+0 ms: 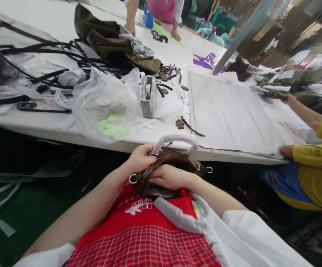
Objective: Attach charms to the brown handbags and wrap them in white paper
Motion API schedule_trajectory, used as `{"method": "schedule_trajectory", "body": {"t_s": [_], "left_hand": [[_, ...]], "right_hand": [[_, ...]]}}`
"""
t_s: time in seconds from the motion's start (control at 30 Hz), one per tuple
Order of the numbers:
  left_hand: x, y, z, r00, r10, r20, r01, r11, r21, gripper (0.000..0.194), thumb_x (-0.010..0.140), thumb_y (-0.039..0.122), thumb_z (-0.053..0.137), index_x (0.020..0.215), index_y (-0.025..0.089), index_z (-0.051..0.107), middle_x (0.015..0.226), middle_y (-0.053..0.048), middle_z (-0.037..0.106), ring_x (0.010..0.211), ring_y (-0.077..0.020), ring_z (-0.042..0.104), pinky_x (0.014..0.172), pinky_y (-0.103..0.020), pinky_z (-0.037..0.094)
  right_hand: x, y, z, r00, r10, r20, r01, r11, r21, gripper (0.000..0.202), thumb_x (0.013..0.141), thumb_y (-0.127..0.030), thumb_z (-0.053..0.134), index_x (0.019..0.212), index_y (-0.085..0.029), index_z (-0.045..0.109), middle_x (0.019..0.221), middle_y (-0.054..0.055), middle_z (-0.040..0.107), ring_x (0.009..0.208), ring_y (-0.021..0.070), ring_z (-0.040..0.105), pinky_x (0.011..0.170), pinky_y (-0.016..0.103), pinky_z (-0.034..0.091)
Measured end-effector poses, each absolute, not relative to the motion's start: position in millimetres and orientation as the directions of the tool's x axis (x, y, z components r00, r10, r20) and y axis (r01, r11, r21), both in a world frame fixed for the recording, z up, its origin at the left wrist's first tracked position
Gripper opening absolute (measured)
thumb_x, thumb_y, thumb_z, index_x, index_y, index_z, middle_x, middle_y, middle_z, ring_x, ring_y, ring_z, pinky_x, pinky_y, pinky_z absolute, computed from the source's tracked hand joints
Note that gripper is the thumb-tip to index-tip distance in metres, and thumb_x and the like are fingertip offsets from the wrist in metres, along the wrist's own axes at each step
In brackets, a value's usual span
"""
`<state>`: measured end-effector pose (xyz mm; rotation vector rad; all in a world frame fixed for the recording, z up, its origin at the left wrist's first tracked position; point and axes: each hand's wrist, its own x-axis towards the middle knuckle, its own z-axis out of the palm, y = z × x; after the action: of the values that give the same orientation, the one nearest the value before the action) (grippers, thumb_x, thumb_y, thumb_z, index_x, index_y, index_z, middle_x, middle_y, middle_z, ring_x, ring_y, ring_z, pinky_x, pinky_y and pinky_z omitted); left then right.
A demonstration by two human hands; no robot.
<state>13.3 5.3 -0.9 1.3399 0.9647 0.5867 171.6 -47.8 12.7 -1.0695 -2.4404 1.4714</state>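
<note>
An olive-brown handbag (174, 160) rests against my lap with its zipped mouth open. White wrapping covers its upright far handle (174, 138); a second wrapped handle (177, 217) hangs down over my red apron. My left hand (142, 160) is closed on the bag's rim at the left foot of the far handle. In the mouth of the bag lies my right hand (169, 176), fingers curled together near the left end of the zip. Its fingertips are partly hidden, so what they pinch cannot be made out. Metal rings (133, 179) stick out at both bag ends.
On the table stand a tape dispenser (148, 96) and a clear plastic bag (105, 107) with green slips. Behind them are black straps (44, 48), olive bags (107, 40) and a flower charm (179, 123). A co-worker in a yellow sleeve (316, 155) is at right; another stands across.
</note>
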Motion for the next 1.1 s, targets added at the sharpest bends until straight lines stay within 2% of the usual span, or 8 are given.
{"method": "schedule_trajectory", "body": {"t_s": [0.1, 0.17, 0.33, 0.57, 0.73, 0.9, 1.0, 1.1], "left_hand": [[1, 0, 23, 0.538, 0.822, -0.184, 0.388, -0.048, 0.92, 0.045, 0.067, 0.03, 0.067, 0.11, 0.016, 0.064, 0.083, -0.002, 0.07, 0.077, -0.0224, 0.066, 0.072, -0.033, 0.052], [-4, -12, 47, 0.432, 0.9, -0.048, 0.612, -0.254, 0.749, 0.055, 0.07, 0.029, 0.07, 0.122, 0.017, 0.059, 0.085, -0.003, 0.069, 0.079, -0.0242, 0.064, 0.075, -0.037, 0.052], [0, -43, 70, 0.605, 0.717, 0.347, 0.557, -0.692, 0.459, 0.02, 0.087, 0.015, 0.05, 0.099, 0.017, 0.066, 0.101, -0.009, 0.069, 0.096, -0.0244, 0.063, 0.093, -0.041, 0.048], [6, -31, 31, 0.646, 0.728, 0.23, 0.555, -0.655, 0.513, 0.028, 0.082, 0.015, 0.056, 0.108, 0.02, 0.065, 0.106, -0.007, 0.069, 0.1, -0.0255, 0.062, 0.093, -0.044, 0.047], [7, -25, 22, 0.718, 0.671, 0.186, 0.541, -0.705, 0.458, 0.015, 0.088, 0.017, 0.052, 0.087, 0.021, 0.066, 0.084, -0.005, 0.065, 0.08, -0.0233, 0.059, 0.075, -0.039, 0.049], [10, -19, 11, 0.688, 0.688, 0.231, 0.533, -0.695, 0.482, 0.023, 0.093, 0.017, 0.043, 0.081, 0.02, 0.063, 0.081, -0.005, 0.062, 0.077, -0.0219, 0.056, 0.072, -0.036, 0.046], [9, -16, 8, 0.626, 0.724, 0.289, 0.546, -0.672, 0.501, 0.029, 0.097, 0.019, 0.037, 0.083, 0.019, 0.062, 0.08, -0.005, 0.062, 0.077, -0.0208, 0.055, 0.072, -0.035, 0.046], [5, -22, 19, 0.604, 0.714, 0.353, 0.51, -0.687, 0.517, 0.03, 0.098, 0.021, 0.036, 0.085, 0.019, 0.063, 0.078, -0.004, 0.062, 0.074, -0.0193, 0.055, 0.068, -0.032, 0.045]], "right_hand": [[171, -44, 22, -0.684, 0.657, -0.317, 0.569, 0.208, -0.795, 0.024, 0.089, -0.013, 0.052, 0.077, -0.015, 0.073, 0.067, 0.0, 0.069, 0.061, 0.0123, 0.058, 0.063, 0.023, 0.044], [173, -43, 25, -0.602, 0.741, -0.297, 0.594, 0.166, -0.787, 0.022, 0.083, -0.009, 0.054, 0.07, -0.015, 0.071, 0.061, -0.001, 0.066, 0.058, 0.0113, 0.057, 0.06, 0.021, 0.042], [181, -45, 27, -0.389, 0.845, -0.366, 0.447, -0.174, -0.877, 0.025, 0.081, -0.011, 0.049, 0.061, -0.016, 0.064, 0.05, -0.005, 0.056, 0.044, 0.0078, 0.049, 0.045, 0.018, 0.036], [189, -46, 34, -0.307, 0.802, -0.513, 0.225, -0.462, -0.858, 0.027, 0.081, -0.018, 0.045, 0.06, -0.016, 0.061, 0.043, -0.005, 0.05, 0.032, 0.0055, 0.037, 0.034, 0.016, 0.027], [186, -44, 45, -0.297, 0.858, -0.42, 0.529, -0.219, -0.82, 0.029, 0.084, -0.02, 0.045, 0.06, -0.018, 0.062, 0.047, -0.004, 0.053, 0.04, 0.0089, 0.046, 0.043, 0.02, 0.036], [189, -52, 70, -0.445, 0.88, 0.169, 0.765, 0.471, -0.439, 0.022, 0.089, -0.025, 0.052, 0.075, -0.021, 0.069, 0.075, 0.004, 0.07, 0.072, 0.0171, 0.063, 0.074, 0.03, 0.048], [197, -49, 87, -0.453, 0.814, 0.364, 0.781, 0.559, -0.278, 0.025, 0.092, -0.028, 0.053, 0.111, -0.027, 0.069, 0.117, 0.006, 0.068, 0.113, 0.0235, 0.058, 0.103, 0.039, 0.04], [207, -34, 96, -0.411, 0.853, 0.321, 0.834, 0.494, -0.246, 0.035, 0.092, -0.032, 0.057, 0.126, -0.027, 0.062, 0.138, 0.007, 0.056, 0.13, 0.0264, 0.044, 0.115, 0.046, 0.026]]}}
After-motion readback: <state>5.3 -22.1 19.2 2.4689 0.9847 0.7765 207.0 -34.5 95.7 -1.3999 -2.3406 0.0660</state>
